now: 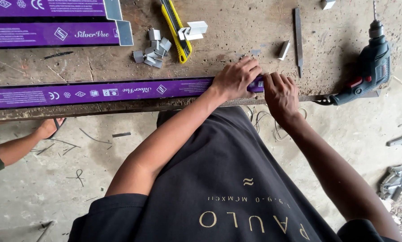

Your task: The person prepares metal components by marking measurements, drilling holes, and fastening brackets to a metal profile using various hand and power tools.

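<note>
left hand (235, 79) pressed flat on the purple-wrapped profile (98, 92) at the desk (237, 36) edge, right hand (280, 93) grip curled over its end, fingers closed on it

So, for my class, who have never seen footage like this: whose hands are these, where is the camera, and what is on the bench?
The single picture comes from a camera worn on the person's head, looking down, so both arms reach away from the viewer. The left hand presses flat on the end of a long purple-wrapped strip lying along the workbench edge. The right hand touches that same end; whether it grips anything is hidden. On the bench lie a yellow utility knife, a heap of small grey metal pieces, a slim metal file, a dark electric drill and more purple strips. Another person's forearm shows at the left.
</note>
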